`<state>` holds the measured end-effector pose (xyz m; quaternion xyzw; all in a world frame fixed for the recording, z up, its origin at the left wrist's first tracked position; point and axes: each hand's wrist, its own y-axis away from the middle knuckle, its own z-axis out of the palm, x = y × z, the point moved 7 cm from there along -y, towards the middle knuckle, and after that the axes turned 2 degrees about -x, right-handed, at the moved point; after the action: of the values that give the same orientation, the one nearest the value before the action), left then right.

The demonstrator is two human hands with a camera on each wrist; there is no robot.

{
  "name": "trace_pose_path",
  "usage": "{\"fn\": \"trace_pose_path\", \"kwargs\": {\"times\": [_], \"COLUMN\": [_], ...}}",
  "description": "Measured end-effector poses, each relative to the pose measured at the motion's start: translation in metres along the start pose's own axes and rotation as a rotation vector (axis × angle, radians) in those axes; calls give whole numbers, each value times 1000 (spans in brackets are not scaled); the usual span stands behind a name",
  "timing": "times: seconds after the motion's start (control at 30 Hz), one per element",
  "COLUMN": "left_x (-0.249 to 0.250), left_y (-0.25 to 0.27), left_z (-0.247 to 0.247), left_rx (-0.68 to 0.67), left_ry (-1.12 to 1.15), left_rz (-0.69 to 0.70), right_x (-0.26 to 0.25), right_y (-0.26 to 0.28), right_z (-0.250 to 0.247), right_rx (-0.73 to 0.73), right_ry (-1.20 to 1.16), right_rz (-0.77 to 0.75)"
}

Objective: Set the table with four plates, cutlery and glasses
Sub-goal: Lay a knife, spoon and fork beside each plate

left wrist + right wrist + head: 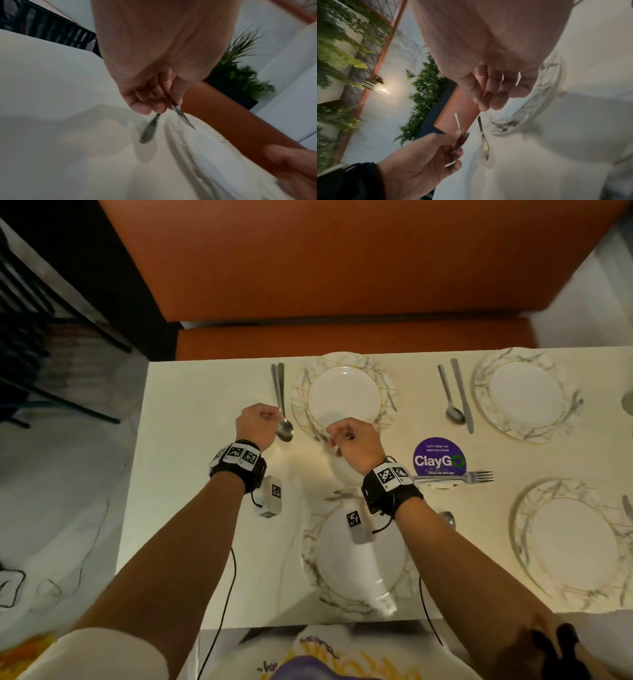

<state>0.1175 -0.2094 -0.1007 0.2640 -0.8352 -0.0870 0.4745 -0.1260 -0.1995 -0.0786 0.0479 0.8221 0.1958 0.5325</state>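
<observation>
Four marble-rimmed white plates sit on the cream table point(205, 508): far left point(344, 398), far right point(527, 395), near left point(359, 570) and near right point(575, 539). My left hand point(265, 421) point(154, 106) pinches a spoon point(284, 429) point(462, 139) near its bowl, just left of the far-left plate. A knife point(483, 140) lies beside the spoon on the table. My right hand point(337, 444) point(491, 104) hovers over the near rim of that plate, fingers loosely curled and holding nothing. No glasses show.
A spoon point(452, 402) and knife point(462, 395) lie left of the far-right plate. A fork point(459, 477) rests by a purple sticker point(438, 457), and another spoon point(447, 518) sits near my right wrist. An orange bench point(342, 268) runs behind the table.
</observation>
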Motion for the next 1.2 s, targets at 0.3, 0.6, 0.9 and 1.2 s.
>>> {"fn": "trace_pose_path", "kwargs": {"times": [0.3,0.6,0.9,1.2], "left_x": [-27,-25,-22,-18], "left_y": [-63,-72,-74,-73], "left_z": [-15,-7,-10,-14], "left_rx": [-57,-31,-10,-20], "left_ry": [-212,-271,-273,-295], "left_rz": [-76,-97,-20,-18], "right_x": [12,9,14,22], "right_y": [-22,-28,-23,-26], "right_z": [8,7,1,-5], "right_rx": [64,105,117,139], "right_ry": [29,7,-10,-32], "right_rz": [96,90,110,123]}}
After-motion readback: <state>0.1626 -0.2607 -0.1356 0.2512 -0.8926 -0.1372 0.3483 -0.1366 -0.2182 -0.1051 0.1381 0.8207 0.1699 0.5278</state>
